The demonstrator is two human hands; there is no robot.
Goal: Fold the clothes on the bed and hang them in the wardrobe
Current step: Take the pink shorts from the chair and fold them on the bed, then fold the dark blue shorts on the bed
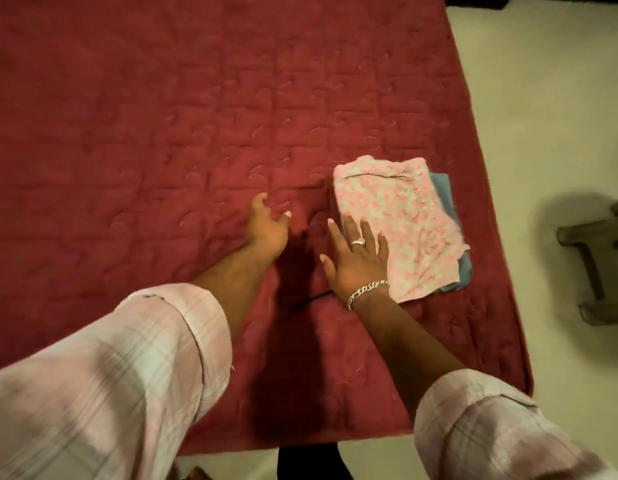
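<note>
A folded pink floral garment lies on the red quilted bed, near its right edge. It sits on top of a folded grey-blue garment, whose edges stick out on the right. My right hand rests flat on the near left part of the pink garment, fingers straight. My left hand hovers over the bare quilt to the left of the pile, fingers loosely curled, holding nothing.
The bed's right edge and near corner border a cream floor. A dark wooden piece of furniture stands on the floor at the right. A thin dark cord lies on the quilt between my arms.
</note>
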